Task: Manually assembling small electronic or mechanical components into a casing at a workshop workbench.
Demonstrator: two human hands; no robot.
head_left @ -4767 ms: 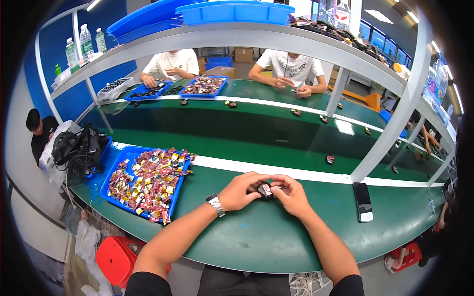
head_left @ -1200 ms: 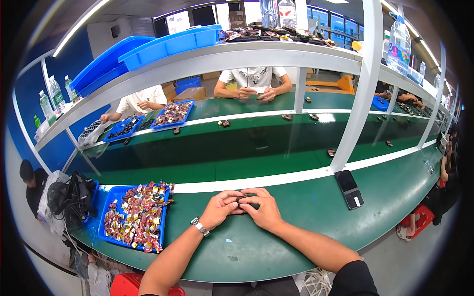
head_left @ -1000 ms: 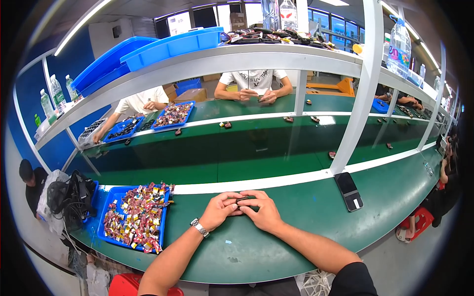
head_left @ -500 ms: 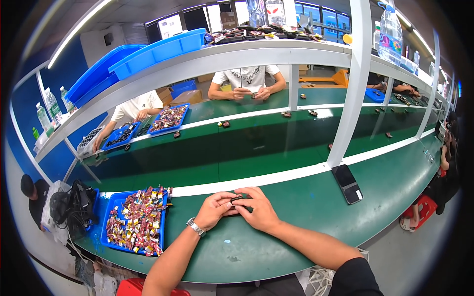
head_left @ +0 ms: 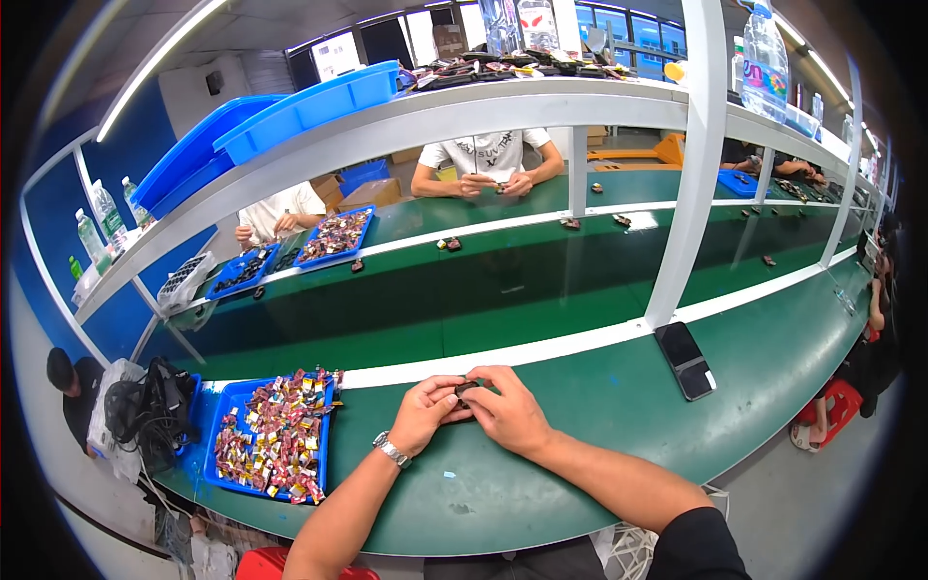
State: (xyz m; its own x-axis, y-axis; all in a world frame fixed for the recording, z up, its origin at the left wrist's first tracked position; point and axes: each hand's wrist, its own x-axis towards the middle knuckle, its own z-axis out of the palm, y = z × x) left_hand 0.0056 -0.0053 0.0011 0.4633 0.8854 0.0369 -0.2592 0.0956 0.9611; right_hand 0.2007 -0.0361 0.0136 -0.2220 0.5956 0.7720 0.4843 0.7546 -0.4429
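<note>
My left hand [head_left: 425, 414] and my right hand [head_left: 509, 412] meet over the green bench. Between their fingertips is a small dark part [head_left: 465, 391], black and roughly rectangular; fingers cover much of it, and its exact kind I cannot make out. Both hands are closed on it, thumbs on the near side. To the left of my left hand, a blue tray [head_left: 210, 447] lies on the bench, heaped with small reddish-brown pieces [head_left: 275, 435] that have yellow and white bits.
A dark phone-like device [head_left: 684, 360] lies by the white post [head_left: 681, 213] on the right. Beyond the bench runs a green conveyor belt [head_left: 483, 309] carrying scattered small parts. Overhead, a shelf [head_left: 464, 101] holds blue trays [head_left: 309, 106]. Black cables [head_left: 155, 411] sit far left. Co-workers face me across the belt.
The small dark part has been tilted in my fingers and more of its face shows. Across the belt, the left co-worker's hands have left the tray and come together. The view has shifted slightly.
</note>
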